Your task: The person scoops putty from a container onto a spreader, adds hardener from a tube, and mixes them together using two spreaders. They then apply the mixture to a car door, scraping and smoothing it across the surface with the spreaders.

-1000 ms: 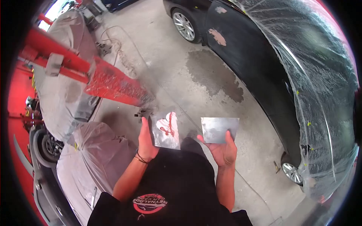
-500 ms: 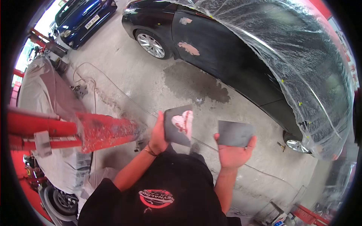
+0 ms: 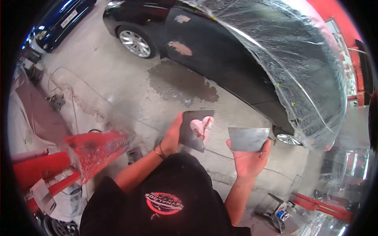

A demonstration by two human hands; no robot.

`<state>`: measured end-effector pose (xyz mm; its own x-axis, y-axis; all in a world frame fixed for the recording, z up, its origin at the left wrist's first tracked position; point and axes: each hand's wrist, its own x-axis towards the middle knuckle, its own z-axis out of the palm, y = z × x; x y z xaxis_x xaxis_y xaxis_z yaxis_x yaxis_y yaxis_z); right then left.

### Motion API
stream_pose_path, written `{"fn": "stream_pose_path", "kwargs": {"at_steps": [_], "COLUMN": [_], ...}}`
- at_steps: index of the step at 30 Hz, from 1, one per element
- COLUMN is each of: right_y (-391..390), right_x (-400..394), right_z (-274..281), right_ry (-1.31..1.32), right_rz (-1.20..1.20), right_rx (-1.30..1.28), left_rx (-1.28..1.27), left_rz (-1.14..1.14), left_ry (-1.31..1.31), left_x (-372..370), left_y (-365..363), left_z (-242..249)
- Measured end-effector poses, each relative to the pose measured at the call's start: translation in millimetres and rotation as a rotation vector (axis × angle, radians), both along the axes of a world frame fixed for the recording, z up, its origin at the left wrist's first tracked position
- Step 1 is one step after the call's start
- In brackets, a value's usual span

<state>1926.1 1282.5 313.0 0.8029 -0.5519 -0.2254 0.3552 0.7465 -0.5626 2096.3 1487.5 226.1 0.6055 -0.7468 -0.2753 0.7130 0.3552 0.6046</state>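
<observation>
My left hand (image 3: 172, 137) grips a dark metal plate (image 3: 189, 137) by its left edge; a blob of pink filler with red streaks (image 3: 201, 128) sits on its face. My right hand (image 3: 249, 159) holds a second, bare grey metal plate (image 3: 247, 138) from below, fingers wrapped over its lower edge. The two plates are held side by side at chest height, a short gap between them, over the concrete floor (image 3: 130, 90). A thin bracelet circles my left wrist.
A black car (image 3: 220, 51) with pink filler patches on its door stands ahead, its rear half wrapped in clear plastic sheet (image 3: 299, 67). A red lift arm (image 3: 94, 151) lies at the left. A blue car (image 3: 59, 23) is at top left. Tools and a can (image 3: 280, 214) lie at lower right.
The view has swung right and up: the black car now fills more of the frame and the red lift has slid to the lower left. Both hands still hold their plates, slightly higher.
</observation>
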Motion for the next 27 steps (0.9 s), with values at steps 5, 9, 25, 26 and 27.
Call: {"fn": "stream_pose_path", "kwargs": {"at_steps": [5, 9, 25, 26, 27], "right_y": [10.6, 18.3, 10.9, 10.6, 8.9], "right_x": [-11.1, -7.0, -2.1, -8.4, -13.6], "right_z": [4.0, -11.2, -1.3, -0.8, -3.5], "right_ry": [-0.236, -0.440, -0.500, -0.427, -0.306], "right_rz": [0.098, 0.172, 0.094, 0.041, -0.010], "right_rx": [0.104, 0.326, 0.142, 0.046, -0.188], "left_rx": [-0.145, -0.166, -0.066, -0.063, -0.038], "left_rz": [-0.048, -0.056, -0.031, -0.043, -0.028], "left_ry": [0.107, 0.123, 0.143, 0.146, 0.209], "left_x": [9.3, 12.7, -2.2, -4.0, -8.5], "left_y": [12.2, 7.8, 5.8, 7.4, 5.7], "left_z": [-20.4, -13.9, -7.0, -6.6, 0.8]}}
